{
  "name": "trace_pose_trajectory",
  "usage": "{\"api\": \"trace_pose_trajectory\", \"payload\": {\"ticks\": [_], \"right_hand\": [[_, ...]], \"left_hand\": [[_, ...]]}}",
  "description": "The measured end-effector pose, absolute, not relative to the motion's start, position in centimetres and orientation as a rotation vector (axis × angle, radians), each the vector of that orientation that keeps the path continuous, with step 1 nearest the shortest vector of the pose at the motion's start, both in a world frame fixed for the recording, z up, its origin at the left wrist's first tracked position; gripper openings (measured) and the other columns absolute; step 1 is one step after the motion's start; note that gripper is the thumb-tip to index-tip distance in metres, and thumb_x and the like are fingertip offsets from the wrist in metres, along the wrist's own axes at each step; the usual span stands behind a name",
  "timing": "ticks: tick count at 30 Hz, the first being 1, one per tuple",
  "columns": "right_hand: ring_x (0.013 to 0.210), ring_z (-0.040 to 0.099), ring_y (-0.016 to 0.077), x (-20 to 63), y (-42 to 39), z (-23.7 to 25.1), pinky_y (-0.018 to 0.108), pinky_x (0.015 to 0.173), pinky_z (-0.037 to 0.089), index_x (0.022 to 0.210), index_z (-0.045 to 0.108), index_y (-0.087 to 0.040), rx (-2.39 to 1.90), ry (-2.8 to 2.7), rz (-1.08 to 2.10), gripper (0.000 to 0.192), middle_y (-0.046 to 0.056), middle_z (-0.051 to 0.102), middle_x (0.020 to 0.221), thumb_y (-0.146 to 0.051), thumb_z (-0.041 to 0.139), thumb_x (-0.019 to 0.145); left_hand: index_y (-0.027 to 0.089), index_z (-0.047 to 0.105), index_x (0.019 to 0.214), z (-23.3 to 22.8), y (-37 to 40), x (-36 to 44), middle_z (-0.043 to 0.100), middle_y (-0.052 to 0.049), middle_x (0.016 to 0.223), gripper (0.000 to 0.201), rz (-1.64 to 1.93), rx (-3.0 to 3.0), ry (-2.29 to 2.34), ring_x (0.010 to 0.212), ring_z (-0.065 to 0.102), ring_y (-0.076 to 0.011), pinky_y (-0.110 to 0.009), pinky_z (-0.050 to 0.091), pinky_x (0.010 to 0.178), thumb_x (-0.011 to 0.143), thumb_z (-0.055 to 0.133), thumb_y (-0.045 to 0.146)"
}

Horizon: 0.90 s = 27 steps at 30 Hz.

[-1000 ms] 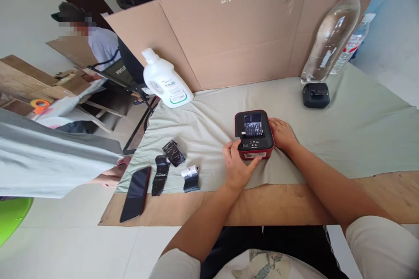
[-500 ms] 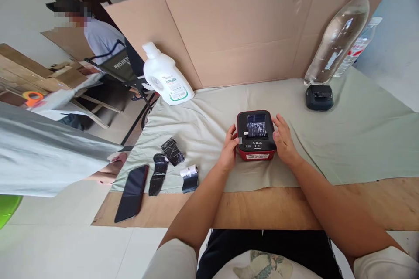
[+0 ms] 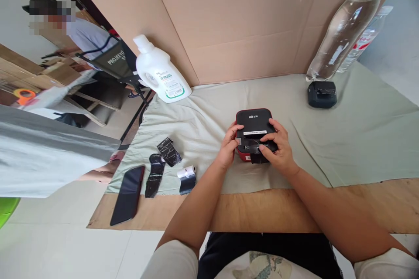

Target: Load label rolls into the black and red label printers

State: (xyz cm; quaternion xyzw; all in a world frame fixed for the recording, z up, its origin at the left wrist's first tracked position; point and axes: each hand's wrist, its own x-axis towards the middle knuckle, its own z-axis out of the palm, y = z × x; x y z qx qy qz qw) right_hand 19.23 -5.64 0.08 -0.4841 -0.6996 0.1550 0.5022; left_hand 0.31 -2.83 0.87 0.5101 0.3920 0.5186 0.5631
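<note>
A compact label printer [image 3: 253, 123] with a black lid and red sides sits on the cloth in front of me. A dark, shiny strip [image 3: 255, 157] comes out of its slot and hangs over the front edge. My left hand [image 3: 229, 144] grips the printer's left side, thumb and fingers bent at its edge. My right hand [image 3: 280, 150] lies over the right front corner, with thumb and fingertips pressed on the strip. To the left lie a small roll [image 3: 187, 179] with a white core side and dark tail, a black strip [image 3: 154, 176] and a black marbled piece [image 3: 169, 151].
A phone [image 3: 127, 195] lies near the front left edge. A white jug [image 3: 163, 74] stands at the back left, before a cardboard panel [image 3: 242, 30]. At the right are a large water bottle [image 3: 347, 26], a smaller bottle [image 3: 368, 39] and a black device [image 3: 322, 94]. A person [image 3: 87, 37] sits beyond.
The strip that lay back over the printer's lid now folds forward over its front. My right hand has moved from the printer's right side onto the strip; my left fingers have closed in.
</note>
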Motion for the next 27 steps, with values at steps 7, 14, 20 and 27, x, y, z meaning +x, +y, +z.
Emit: {"api": "trace_pose_trajectory", "payload": {"ticks": [7,14,20,27], "right_hand": [[0.147,0.031,0.0308,18.5,-5.8,-1.0,0.055,0.117,0.035,0.149,0.026,-0.026,-1.191,-1.576,0.48,0.073,0.015,0.028,0.159,-0.037,0.059,0.085],[0.143,0.039,0.0301,18.8,-5.7,-1.3,0.056,0.118,0.034,0.147,0.036,-0.025,-1.123,-1.599,0.464,0.059,0.012,0.043,0.152,-0.049,0.047,0.094],[0.137,0.045,0.0291,19.6,-5.1,-1.4,0.056,0.115,0.035,0.117,0.059,-0.025,-1.084,-1.638,0.367,0.045,0.01,0.059,0.137,-0.051,0.027,0.098],[0.134,0.048,0.0284,19.6,-4.9,-1.8,0.055,0.115,0.035,0.116,0.059,-0.026,-1.055,-1.624,0.351,0.04,0.009,0.06,0.135,-0.045,0.03,0.097]], "left_hand": [[0.028,0.047,0.138,1.6,-2.5,0.8,0.057,-0.004,0.137,0.081,1.208,1.086,1.0,0.114,0.06,-0.0246,-0.036,0.052,0.088,0.057,0.051,0.019],[0.031,0.04,0.146,1.2,-2.6,0.8,0.051,-0.002,0.146,0.083,1.175,1.162,1.031,0.126,0.055,-0.0246,-0.039,0.05,0.098,0.064,0.049,0.019],[0.027,0.062,0.125,0.1,-2.5,0.6,0.05,-0.001,0.146,0.056,1.194,1.337,1.123,0.136,0.046,-0.026,-0.041,0.043,0.109,0.071,0.047,0.022],[0.022,0.068,0.105,3.8,-2.0,0.4,0.061,-0.007,0.129,0.029,1.309,1.621,1.385,0.126,0.053,-0.024,-0.038,0.043,0.105,0.082,0.051,0.027]]}}
